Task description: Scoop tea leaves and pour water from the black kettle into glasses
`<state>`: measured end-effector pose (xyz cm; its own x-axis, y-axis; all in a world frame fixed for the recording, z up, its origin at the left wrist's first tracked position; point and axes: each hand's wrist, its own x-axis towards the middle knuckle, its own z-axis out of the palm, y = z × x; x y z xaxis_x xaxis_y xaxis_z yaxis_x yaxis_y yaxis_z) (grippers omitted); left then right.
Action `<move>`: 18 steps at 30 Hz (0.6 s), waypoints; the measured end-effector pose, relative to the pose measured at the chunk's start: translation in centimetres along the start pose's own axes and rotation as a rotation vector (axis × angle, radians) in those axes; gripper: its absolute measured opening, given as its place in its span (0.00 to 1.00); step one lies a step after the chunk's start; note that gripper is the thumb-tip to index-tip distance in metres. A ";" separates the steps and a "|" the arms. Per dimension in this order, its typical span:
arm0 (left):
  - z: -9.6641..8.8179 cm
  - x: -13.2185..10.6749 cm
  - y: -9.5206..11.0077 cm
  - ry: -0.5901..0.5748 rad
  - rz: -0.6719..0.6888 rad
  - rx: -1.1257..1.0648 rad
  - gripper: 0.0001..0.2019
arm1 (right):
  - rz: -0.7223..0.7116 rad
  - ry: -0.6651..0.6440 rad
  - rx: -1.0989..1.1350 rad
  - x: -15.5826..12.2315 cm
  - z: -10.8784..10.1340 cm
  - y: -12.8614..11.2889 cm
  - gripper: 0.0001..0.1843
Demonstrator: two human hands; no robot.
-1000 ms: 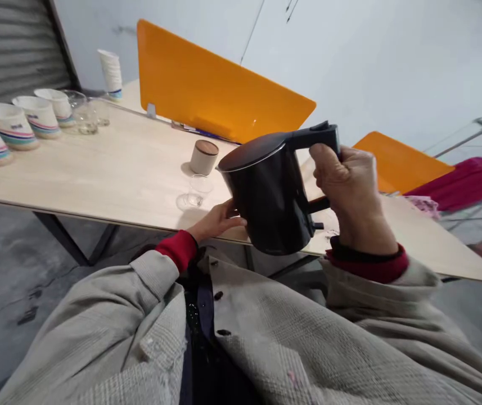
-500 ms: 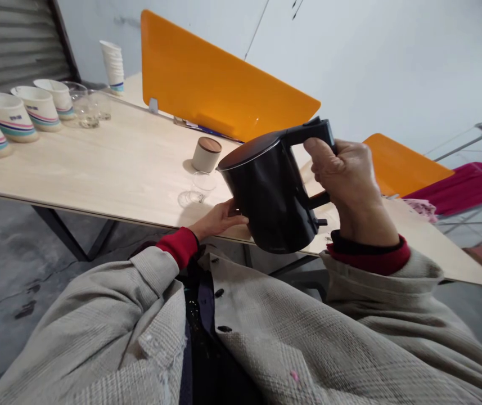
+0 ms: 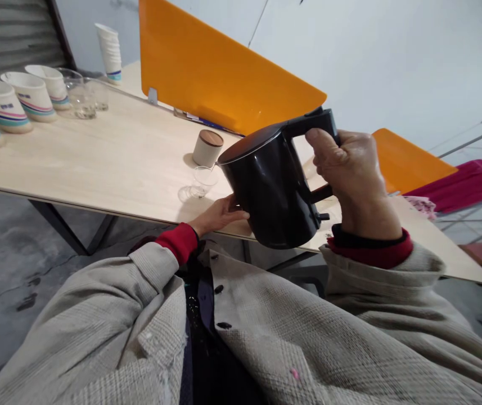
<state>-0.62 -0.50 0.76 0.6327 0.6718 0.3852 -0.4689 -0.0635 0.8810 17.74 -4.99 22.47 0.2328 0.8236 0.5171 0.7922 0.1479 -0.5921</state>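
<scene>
A black electric kettle (image 3: 272, 191) is tilted over the table's front edge, its spout side lowered toward the left. My right hand (image 3: 350, 163) is wrapped round its handle. My left hand (image 3: 219, 216) lies by the kettle's lower left side, thumb and fingers apart; some fingertips pass behind the kettle, and contact is hard to tell. Just below and left of the spout stands a small clear glass (image 3: 204, 181) on the table. Behind the glass is a pale canister (image 3: 207, 151) with a wooden lid.
Several paper cups (image 3: 27, 95) and clear glasses (image 3: 84, 104) line the left of the wooden table (image 3: 131, 163). A cup stack (image 3: 109, 53) stands farther back. An orange divider (image 3: 224, 73) rises along the table's far side. Magenta cloth (image 3: 464, 183) hangs on a rack at right.
The view has shifted slightly, so the table items sit a little higher in the picture. The kettle stays tilted in my right hand, its spout slightly nearer the glass.
</scene>
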 end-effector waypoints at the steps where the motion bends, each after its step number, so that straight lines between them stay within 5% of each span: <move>1: 0.0 0.0 0.1 0.002 0.002 0.005 0.44 | 0.001 0.000 -0.002 0.0 0.0 -0.1 0.28; 18: -0.3 0.0 0.1 0.021 0.012 0.074 0.45 | -0.026 0.012 -0.021 -0.5 0.0 -0.4 0.28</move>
<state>-0.85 -0.34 0.77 0.6140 0.6856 0.3910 -0.4291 -0.1257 0.8944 17.36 -5.44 22.47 0.2192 0.8129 0.5397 0.8096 0.1572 -0.5656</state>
